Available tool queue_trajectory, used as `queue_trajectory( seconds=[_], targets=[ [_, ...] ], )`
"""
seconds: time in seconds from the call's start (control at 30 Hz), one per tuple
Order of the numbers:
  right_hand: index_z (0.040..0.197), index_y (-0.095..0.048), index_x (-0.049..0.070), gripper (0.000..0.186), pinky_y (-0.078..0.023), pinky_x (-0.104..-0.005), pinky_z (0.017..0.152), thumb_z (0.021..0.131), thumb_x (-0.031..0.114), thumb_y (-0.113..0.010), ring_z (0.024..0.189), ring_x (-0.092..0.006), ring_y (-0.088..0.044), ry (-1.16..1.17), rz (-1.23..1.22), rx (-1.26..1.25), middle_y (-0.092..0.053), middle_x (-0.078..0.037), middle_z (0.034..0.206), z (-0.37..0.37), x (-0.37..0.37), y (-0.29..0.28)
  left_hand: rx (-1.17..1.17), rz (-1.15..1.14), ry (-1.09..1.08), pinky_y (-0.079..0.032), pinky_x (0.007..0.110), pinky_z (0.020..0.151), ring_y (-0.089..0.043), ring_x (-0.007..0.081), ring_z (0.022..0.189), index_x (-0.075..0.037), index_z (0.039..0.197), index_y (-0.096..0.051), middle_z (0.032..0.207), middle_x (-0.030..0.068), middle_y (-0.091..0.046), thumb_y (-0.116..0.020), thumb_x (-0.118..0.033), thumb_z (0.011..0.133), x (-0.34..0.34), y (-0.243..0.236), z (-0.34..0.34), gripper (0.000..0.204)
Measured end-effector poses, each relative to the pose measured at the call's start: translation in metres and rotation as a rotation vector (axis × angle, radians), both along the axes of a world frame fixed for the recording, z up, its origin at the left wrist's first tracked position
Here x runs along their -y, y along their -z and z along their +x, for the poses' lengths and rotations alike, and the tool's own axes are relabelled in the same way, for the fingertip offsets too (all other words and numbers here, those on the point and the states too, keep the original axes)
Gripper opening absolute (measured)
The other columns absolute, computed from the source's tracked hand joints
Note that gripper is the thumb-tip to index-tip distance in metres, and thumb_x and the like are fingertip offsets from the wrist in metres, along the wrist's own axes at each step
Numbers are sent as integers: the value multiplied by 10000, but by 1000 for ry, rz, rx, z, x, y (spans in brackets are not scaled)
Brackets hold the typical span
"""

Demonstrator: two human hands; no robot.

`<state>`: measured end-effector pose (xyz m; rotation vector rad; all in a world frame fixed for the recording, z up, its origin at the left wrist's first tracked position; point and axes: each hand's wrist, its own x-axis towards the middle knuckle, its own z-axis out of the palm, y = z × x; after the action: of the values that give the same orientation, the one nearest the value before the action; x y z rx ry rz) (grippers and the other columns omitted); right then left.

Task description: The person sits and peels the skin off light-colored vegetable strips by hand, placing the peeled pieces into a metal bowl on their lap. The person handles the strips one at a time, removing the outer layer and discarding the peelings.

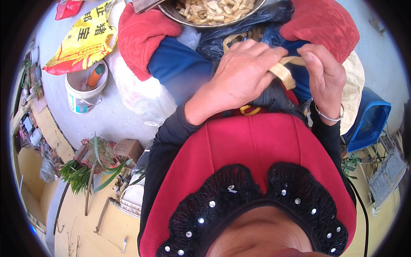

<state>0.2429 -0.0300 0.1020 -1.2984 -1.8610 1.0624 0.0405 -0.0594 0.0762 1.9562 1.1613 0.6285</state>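
Note:
A flat, pale tan strip (284,76), like woven or plant material, runs between my two hands above my lap. My left hand (246,75) is closed on it, back facing up, with the fingertips partly hidden. My right hand (324,77), a silver bangle at its wrist, pinches the strip's other end between thumb and fingers. Beyond the left hand, more tan strip (231,42) loops over dark plastic in my lap. A metal bowl (201,24) full of short, pale folded pieces (216,9) sits at the far edge, between my knees.
Red cloths (147,36) cover both knees. To the left stand a white bucket (85,95) with an orange-and-green item inside and a yellow-and-red sack (83,40). A blue plastic bin (369,118) is at the right. Potted plants (92,165) lie behind at the left.

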Motion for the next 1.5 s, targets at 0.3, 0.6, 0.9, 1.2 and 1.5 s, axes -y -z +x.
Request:
queue_trajectory(
  seconds=[0.3,0.6,0.9,1.2,1.5],
  targets=[
    [922,-671,20,138,-443,-255,558,933,154,-639,610,-92,-544,-56,273,-23,-619,-29,718,-17,-28,17,421,-195,40,-476,296,900,-618,160,1028,9,1249,-556,1085,119,-661,-596,-140,921,-45,3,-7,362],
    [971,-659,-17,178,-441,-230,584,961,143,-582,639,-46,-503,-96,-32,-59,-578,0,715,-19,-59,65,-11,475,-220,-433,331,466,-527,216,456,-71,821,-710,556,73,-570,-591,-314,929,-84,9,-29,291],
    [1103,-704,43,219,-321,-163,485,914,147,-662,542,-6,-463,-23,-344,-751,-559,39,629,-62,-67,32,1011,-817,-268,-315,201,433,-412,57,495,-37,927,-593,591,-12,-476,-510,-295,1004,-74,30,-21,282],
    [1178,-676,126,232,-518,-228,701,980,129,-556,821,-87,-674,116,229,-266,-725,-61,898,-70,-77,86,1058,-623,-457,-371,190,517,-465,35,604,23,1079,-600,719,-36,-536,-608,-128,932,-64,41,10,210],
    [1004,-672,-12,127,-486,-233,745,920,26,-586,834,-120,-630,-8,218,75,-673,-65,897,-66,-64,78,-9,158,-410,-499,330,595,-619,248,675,-39,1012,-586,785,102,-627,-628,-62,864,-49,48,-24,155]
  ],
)
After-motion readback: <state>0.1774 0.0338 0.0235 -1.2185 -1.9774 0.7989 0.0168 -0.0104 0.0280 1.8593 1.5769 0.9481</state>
